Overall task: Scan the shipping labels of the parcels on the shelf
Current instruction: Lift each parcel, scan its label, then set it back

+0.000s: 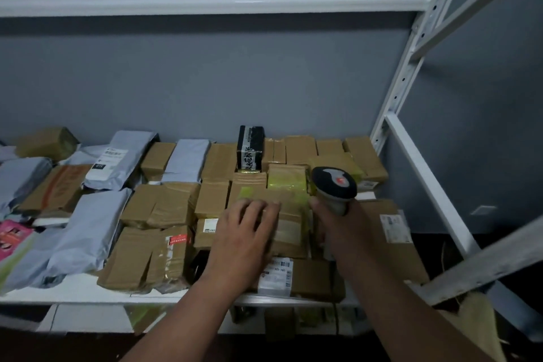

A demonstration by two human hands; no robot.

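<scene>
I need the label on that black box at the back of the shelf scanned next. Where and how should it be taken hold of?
Judging by its pose, take the black box by its top end, from above. It stands upright above the brown boxes packed against its sides, so only the upper part is free. A grip across its two narrow sides looks best, by the left hand, since the right hand holds the scanner.

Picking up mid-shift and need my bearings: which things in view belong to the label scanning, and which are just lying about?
In the job:
- scanner, gripped by right hand
- taped box under left hand
- labelled box at the shelf front

Just there:
- upper shelf beam
- rack upright
</scene>
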